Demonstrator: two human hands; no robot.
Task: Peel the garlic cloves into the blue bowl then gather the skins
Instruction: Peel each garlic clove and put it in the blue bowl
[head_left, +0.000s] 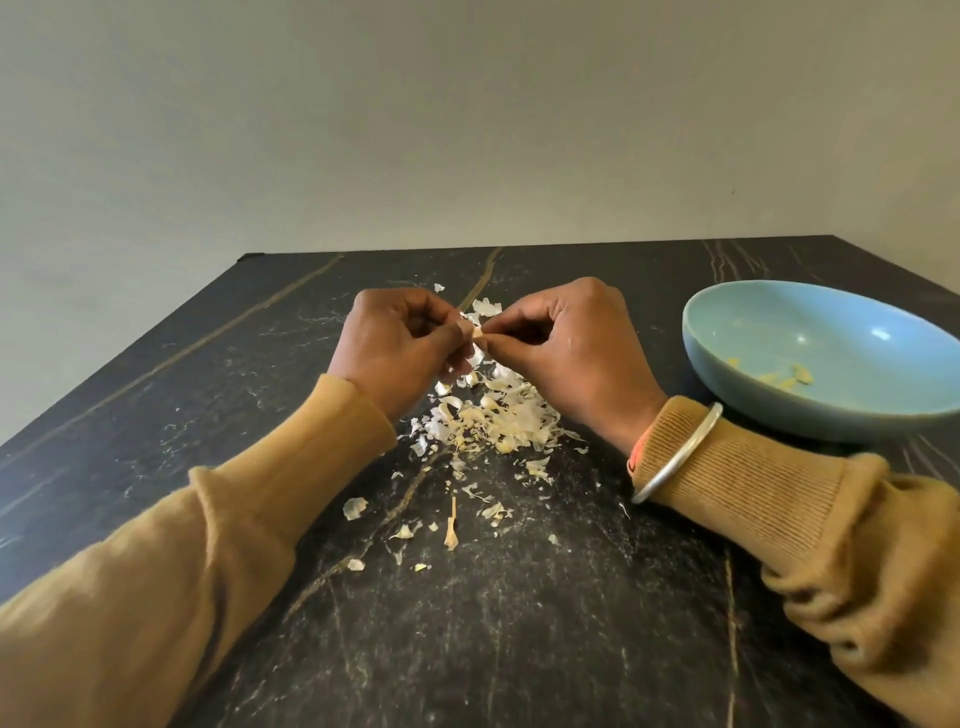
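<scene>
Black veined table (519, 649) carries everything. Blue bowl (810, 332) sits at the right, well apart from your grip. It holds only a few pale peeled pieces (779, 376), low on its near side.

Your left hand (395, 343) and right hand (566, 348) meet at centre with fingers curled in. Both pinch one clove (477, 332), held above the table. Your right hand is nearer the bowl, so the drop is judged to go rightward with that hand.

Skins (498, 421) lie heaped just below and near of the grip. Strays trail nearer to you, a stem (451, 525) among them.

Fingers mostly hide the clove, so its long axis cannot be told. Judged step: peeling. Gathering not yet begun.
</scene>
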